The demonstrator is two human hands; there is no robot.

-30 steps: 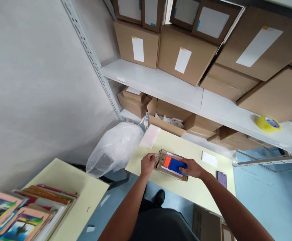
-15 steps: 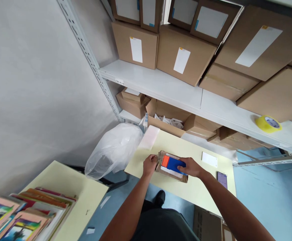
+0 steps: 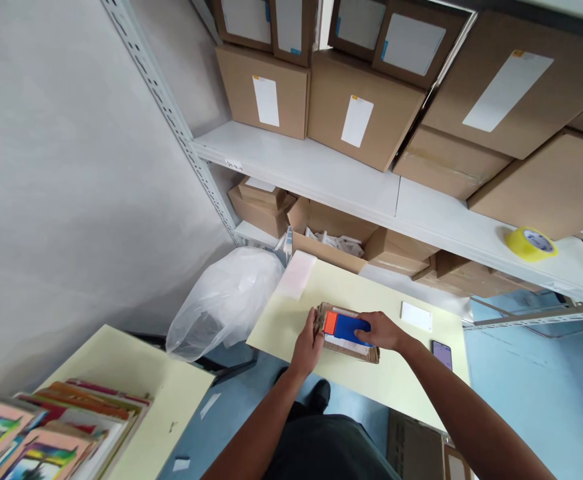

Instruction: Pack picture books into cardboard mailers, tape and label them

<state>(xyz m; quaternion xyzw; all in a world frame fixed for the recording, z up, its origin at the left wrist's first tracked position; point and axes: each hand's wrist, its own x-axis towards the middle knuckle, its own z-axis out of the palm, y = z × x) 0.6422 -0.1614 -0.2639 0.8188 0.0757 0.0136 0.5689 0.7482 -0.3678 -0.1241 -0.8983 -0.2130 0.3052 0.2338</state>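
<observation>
A small brown cardboard package [image 3: 371, 355] with a white label lies on the pale yellow table [image 3: 286, 328], its left end crumpled. My left hand [image 3: 307, 347] grips that left end, thumb on top and fingers round the edge. Over the label sits a flat blue object with an orange end [image 3: 342, 327]; its exact kind is not clear. My right hand [image 3: 380, 331] is closed on its right part, thumb across the blue surface, the orange end pointing left toward my left hand.
A white card [image 3: 416, 316] and a phone [image 3: 442, 355] lie on the table's right. Yellow tape [image 3: 530, 244] rests on the shelf [image 3: 291, 163] among cardboard boxes. A plastic bag [image 3: 226, 300] bulges at left; books [image 3: 71, 427] are stacked on another table.
My left hand has gone from a pinch at the package's left corner to a wider grip on its left end. My right hand and the blue object stay nearly in place.
</observation>
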